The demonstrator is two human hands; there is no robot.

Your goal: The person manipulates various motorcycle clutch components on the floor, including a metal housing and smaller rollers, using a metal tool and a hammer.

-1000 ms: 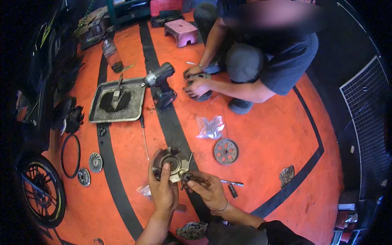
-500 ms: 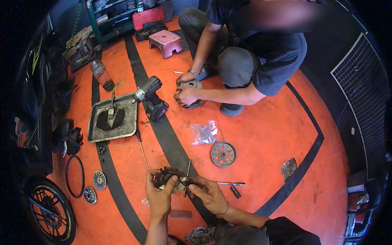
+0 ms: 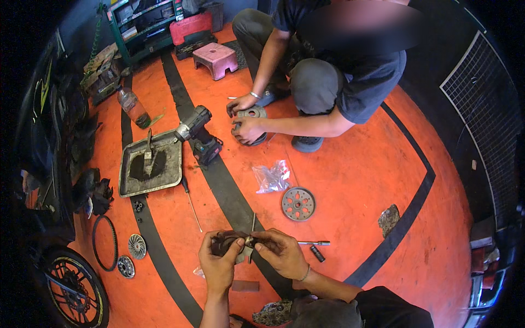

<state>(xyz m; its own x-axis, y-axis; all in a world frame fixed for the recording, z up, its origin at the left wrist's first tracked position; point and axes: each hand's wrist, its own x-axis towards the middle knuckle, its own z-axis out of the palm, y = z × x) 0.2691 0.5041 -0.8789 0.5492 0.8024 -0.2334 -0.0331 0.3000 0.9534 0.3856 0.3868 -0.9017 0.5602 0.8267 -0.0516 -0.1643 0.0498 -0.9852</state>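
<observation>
Close together in front of me, both hands work at one dark metal part. My left hand (image 3: pixel 220 262) grips the dark curved metal part (image 3: pixel 223 243), its fingers wrapped round the far side and the thumb on top. My right hand (image 3: pixel 283 252) pinches the shiny small end (image 3: pixel 249 241) of that part; its fingertips hide the exact grip. A thin metal rod (image 3: pixel 253 222) shows just behind the hands; whether it is held or lies on the floor I cannot tell. Beyond lies a round clutch bell (image 3: pixel 298 192) with holes, beside a clear plastic bag (image 3: pixel 272 177).
A co-worker's hands (image 3: pixel 247 129) hold a round grey part (image 3: pixel 254 111). Left of centre are a metal tray (image 3: pixel 179 164) with a brush, a cordless impact wrench (image 3: pixel 200 136) and a screwdriver (image 3: pixel 191 205). A belt (image 3: pixel 95 240) and finned discs (image 3: pixel 137 246) lie near a wheel (image 3: pixel 76 290).
The dark part has tilted in my left hand and shows flatter, more covered by fingers. My right fingers have drawn closer over its end. The co-worker's far hand has shifted on the round part.
</observation>
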